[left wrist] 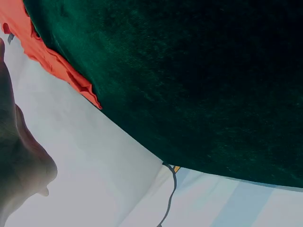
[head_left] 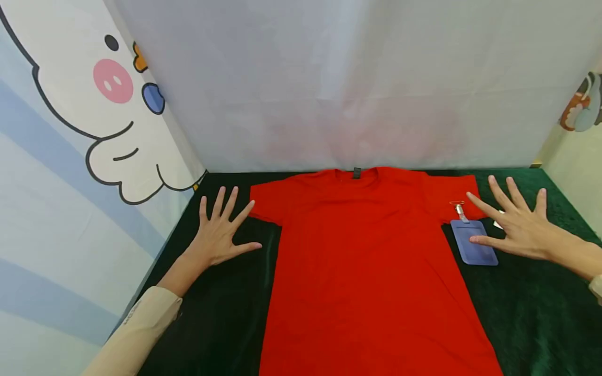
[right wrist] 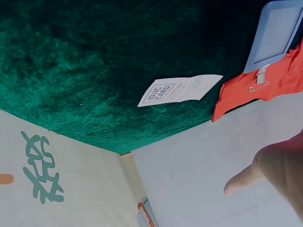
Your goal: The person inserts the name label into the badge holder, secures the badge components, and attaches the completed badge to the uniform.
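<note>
A red T-shirt (head_left: 357, 261) lies spread flat with its collar toward the back wall. My left hand (head_left: 218, 235), fingers spread, is held to the left of the shirt and grips nothing. On the other side my right hand (head_left: 522, 224) is also spread wide, its thumb overlapping a blue badge holder (head_left: 465, 245) in the head view; whether they touch I cannot tell. The holder's metal clip and pin (right wrist: 260, 78) lie against the right sleeve. A white paper card (right wrist: 180, 90) printed "ID/IC CARD" lies beside that sleeve, mostly hidden by my hand in the head view.
Dark green velvety cloth (head_left: 541, 313) covers the table. A pale sheet (head_left: 329, 78) rises along the back edge. Cartoon-printed panels stand at the left (head_left: 70, 156) and right (head_left: 578, 156) sides.
</note>
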### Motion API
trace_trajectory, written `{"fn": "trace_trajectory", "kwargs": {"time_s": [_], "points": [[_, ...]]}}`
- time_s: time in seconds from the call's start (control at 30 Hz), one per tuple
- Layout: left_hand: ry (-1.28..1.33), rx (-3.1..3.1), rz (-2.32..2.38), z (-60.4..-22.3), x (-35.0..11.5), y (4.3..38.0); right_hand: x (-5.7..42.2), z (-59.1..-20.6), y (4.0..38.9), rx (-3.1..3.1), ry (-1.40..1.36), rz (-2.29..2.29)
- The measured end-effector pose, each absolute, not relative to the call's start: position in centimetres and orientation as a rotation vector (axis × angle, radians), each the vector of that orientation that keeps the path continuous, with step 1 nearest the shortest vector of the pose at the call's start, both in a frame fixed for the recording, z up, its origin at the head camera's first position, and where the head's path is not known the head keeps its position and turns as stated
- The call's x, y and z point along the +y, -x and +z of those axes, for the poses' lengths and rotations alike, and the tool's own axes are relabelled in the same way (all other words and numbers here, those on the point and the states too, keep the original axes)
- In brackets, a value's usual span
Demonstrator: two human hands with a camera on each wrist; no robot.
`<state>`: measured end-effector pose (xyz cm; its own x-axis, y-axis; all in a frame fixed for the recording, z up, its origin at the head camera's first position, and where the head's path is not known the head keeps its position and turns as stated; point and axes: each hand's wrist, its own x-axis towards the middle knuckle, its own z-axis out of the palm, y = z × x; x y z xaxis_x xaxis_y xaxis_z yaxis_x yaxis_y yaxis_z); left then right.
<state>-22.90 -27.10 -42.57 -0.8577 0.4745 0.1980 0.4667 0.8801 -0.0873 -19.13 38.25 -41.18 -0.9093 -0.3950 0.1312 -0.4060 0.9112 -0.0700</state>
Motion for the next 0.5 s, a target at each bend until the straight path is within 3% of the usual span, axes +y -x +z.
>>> {"fn": "trace_trajectory", "kwargs": {"time_s": [0.5], "points": [[0.728,-2.912,0.049,-42.8,-26.4,23.0,39.1,-42.4,18.5,-2.966,-0.635,0.102]]}}
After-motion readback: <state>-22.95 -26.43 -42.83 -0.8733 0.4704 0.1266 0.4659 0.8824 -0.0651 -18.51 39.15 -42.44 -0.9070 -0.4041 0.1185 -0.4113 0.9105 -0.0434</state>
